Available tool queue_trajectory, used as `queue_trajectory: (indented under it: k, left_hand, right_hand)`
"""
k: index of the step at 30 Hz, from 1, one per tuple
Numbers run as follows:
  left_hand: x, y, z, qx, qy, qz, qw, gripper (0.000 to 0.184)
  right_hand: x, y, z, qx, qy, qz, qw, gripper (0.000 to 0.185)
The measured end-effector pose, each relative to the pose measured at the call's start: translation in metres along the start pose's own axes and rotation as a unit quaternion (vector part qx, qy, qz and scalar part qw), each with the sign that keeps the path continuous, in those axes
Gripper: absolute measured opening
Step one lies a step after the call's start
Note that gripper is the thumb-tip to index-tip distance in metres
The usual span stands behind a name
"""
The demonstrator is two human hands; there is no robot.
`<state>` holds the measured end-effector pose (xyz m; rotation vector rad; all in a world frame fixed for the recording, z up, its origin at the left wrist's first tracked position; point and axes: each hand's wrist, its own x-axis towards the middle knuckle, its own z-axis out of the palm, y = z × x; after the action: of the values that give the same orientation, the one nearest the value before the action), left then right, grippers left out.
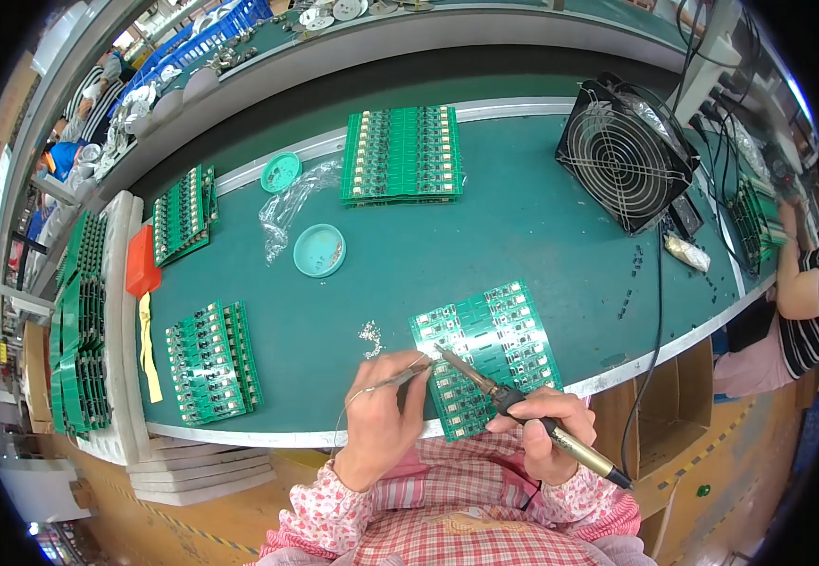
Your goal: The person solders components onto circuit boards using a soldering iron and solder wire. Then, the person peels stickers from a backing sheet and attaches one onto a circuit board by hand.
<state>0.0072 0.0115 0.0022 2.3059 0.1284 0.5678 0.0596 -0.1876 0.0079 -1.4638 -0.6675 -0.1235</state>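
Observation:
A green circuit board panel lies at the front edge of the bench, with rows of small parts on it. My right hand is closed around a soldering iron, its tip touching or just above the panel's left part. My left hand pinches slim metal tweezers, their points close to the iron's tip. A thin wire, possibly solder, curves down beside this hand. Left of the panel, a small pile of tiny pale components lies on the bench.
Stacked board panels stand at the back, with more panels at the left. Two round dishes, the nearer one, lie near crumpled plastic. A black fan stands back right. The iron's cable crosses the bench edge. Another person's arm is at the right.

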Motion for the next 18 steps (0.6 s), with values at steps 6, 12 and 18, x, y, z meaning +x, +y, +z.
queue_trajectory:
  k: [6, 12, 18]
  left_hand:
    - [0.000, 0.000, 0.000, 0.000, -0.001, -0.001, 1.000, 0.016]
    - [0.000, 0.000, 0.000, 0.003, 0.002, 0.003, 1.000, 0.016]
    - [0.000, -0.001, 0.000, -0.004, 0.004, 0.008, 1.000, 0.018]
  right_hand:
    - [-0.001, 0.000, -0.001, 0.001, -0.005, 0.004, 1.000, 0.018]
    - [-0.001, -0.002, -0.003, -0.017, -0.013, 0.027, 0.999, 0.013]
    - [-0.009, 0.004, -0.009, -0.049, -0.021, 0.098, 0.994, 0.007]
